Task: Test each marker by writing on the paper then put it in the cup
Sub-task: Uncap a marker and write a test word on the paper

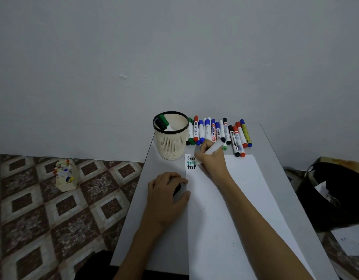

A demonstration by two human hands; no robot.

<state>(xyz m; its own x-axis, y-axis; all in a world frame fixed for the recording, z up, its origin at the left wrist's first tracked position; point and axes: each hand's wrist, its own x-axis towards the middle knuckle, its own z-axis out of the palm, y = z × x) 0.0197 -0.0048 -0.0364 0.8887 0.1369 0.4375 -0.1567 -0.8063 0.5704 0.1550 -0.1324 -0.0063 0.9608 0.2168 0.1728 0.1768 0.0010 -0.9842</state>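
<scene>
My right hand (pixel 212 158) grips a white marker (pixel 216 147), its tip down at the top left of the white paper (pixel 235 199). Three lines reading "test" (pixel 191 163) are written there, two black and one green. Curled at the paper's left edge, my left hand (pixel 167 190) holds a black marker cap (pixel 177 188). A beige mesh cup (pixel 171 138) with a black rim stands just beyond the paper and has a green and a black marker (pixel 163 122) in it. Several capped markers (pixel 217 131) lie in a row to the right of the cup.
The small grey table (pixel 275 158) stands against a grey wall. On the patterned floor to the left sits a beige box with more markers (pixel 65 174). A black bin (pixel 336 195) with crumpled paper stands to the right, with a loose sheet (pixel 352 239) beside it.
</scene>
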